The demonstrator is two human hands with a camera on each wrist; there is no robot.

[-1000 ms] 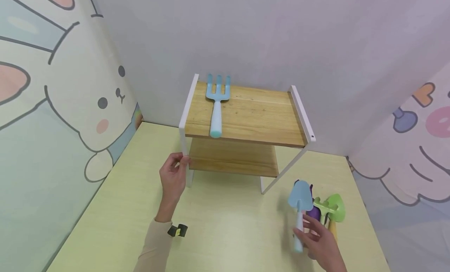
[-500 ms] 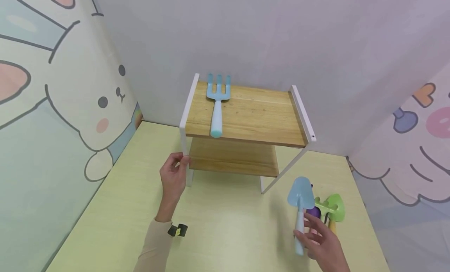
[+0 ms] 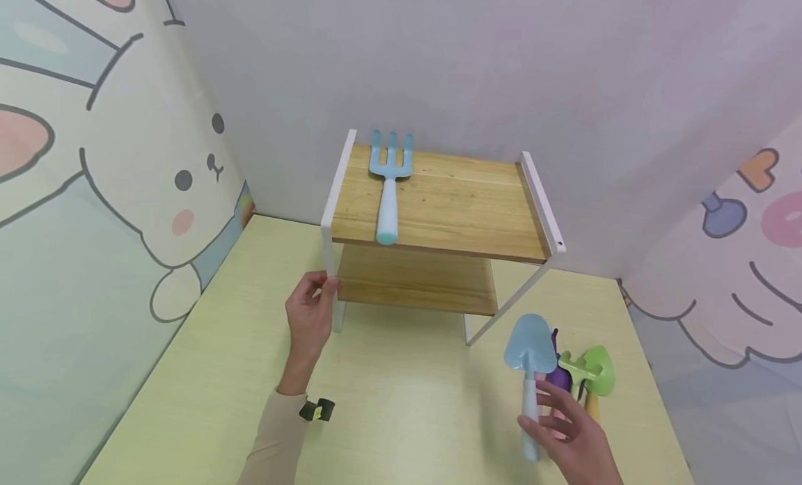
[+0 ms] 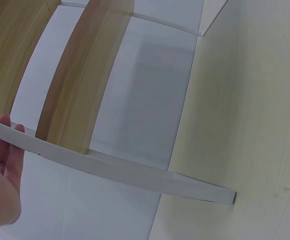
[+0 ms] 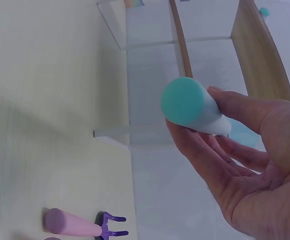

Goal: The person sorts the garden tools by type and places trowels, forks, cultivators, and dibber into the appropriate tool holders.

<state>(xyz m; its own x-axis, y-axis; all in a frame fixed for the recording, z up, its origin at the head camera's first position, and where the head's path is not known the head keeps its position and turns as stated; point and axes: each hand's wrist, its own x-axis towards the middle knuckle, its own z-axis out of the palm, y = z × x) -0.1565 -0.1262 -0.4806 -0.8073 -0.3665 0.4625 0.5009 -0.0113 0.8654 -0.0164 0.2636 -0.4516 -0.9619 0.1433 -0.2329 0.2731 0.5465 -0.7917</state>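
My right hand (image 3: 573, 433) pinches the pale handle of a light blue trowel (image 3: 530, 346) between thumb and fingers, its blade pointing away from me. In the right wrist view the handle's teal end cap (image 5: 182, 101) faces the camera. My left hand (image 3: 310, 311) grips the white left leg of a two-tier wooden shelf (image 3: 464, 207); the left wrist view shows its fingers (image 4: 15, 150) curled at the white frame. A light blue hand fork (image 3: 388, 200) lies at the left of the upper board, tines toward the back.
Right of the trowel several garden tools lie bunched on the table (image 3: 401, 415): a green rake (image 3: 576, 367), a green trowel (image 3: 603, 370) and a purple tool (image 3: 560, 380). A pink handle (image 5: 72, 222) shows in the right wrist view. Printed cloth walls stand around the table.
My right hand has raised the trowel slightly and shifted it a little left, away from the other tools. My left hand stays on the shelf leg.
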